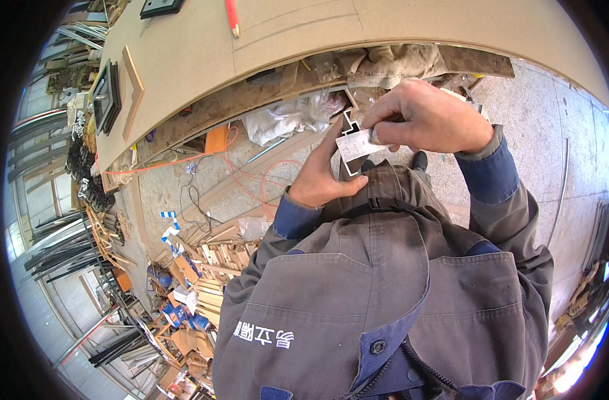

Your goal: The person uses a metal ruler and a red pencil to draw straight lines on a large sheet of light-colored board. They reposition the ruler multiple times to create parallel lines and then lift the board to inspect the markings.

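My left hand [317,179] is closed around a dark metal profile [347,166], whose pale, stepped cut end faces up between thumb and fingers. Across that end lies a small white label-like piece [354,145] with faint marks on it. The fingers of my right hand [430,119] are bent and pinch the right edge of this white piece. Both hands are in front of my body, close to the near edge of a tan board [304,33]. How far down the profile reaches is hidden by my left hand and jacket.
On the board lie a red pencil [232,19], a black rectangular frame [106,99] and an angled wooden strip [132,90]. Below it are crumpled clear plastic [292,119] and an orange hose [230,167]. Wood offcuts [214,267] and long metal profiles [51,250] lie to the left.
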The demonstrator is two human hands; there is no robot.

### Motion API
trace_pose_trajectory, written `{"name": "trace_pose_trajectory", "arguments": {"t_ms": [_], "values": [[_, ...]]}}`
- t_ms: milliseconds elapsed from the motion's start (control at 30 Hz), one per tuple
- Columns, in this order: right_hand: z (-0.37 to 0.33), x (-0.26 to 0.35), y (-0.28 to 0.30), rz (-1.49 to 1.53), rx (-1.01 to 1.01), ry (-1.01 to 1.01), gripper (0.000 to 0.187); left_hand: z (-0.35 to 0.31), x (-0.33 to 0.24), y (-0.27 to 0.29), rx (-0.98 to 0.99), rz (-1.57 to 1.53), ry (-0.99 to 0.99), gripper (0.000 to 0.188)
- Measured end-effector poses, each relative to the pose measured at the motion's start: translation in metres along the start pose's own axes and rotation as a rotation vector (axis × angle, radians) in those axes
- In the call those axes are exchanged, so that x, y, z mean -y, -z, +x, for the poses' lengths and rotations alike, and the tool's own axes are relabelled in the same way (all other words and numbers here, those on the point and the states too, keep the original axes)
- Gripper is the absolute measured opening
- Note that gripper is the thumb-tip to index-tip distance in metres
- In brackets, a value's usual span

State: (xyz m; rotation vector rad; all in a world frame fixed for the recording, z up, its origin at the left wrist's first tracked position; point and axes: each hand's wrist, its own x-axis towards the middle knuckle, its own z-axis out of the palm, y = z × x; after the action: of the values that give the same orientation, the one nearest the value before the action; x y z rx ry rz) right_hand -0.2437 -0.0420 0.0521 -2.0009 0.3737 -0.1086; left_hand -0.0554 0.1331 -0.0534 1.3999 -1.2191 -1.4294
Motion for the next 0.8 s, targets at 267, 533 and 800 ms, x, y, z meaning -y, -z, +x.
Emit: {"name": "trace_pose_trajectory", "arguments": {"t_ms": [267,533,800], "values": [[-0.024,-0.015,-0.001,0.396,-0.254,-0.189,0.026,0.002,0.001,0.005,-0.011,0.058,-0.132,0.107],[-0.078,-0.109,-0.026,0.603,-0.602,-0.345,0.026,0.003,-0.003,0.012,-0.094,-0.005,-0.166,0.105],[-0.131,-0.191,-0.09,0.376,-0.61,-0.655,0.027,0.009,0.003,0.012,-0.192,-0.033,-0.179,0.102]]}}
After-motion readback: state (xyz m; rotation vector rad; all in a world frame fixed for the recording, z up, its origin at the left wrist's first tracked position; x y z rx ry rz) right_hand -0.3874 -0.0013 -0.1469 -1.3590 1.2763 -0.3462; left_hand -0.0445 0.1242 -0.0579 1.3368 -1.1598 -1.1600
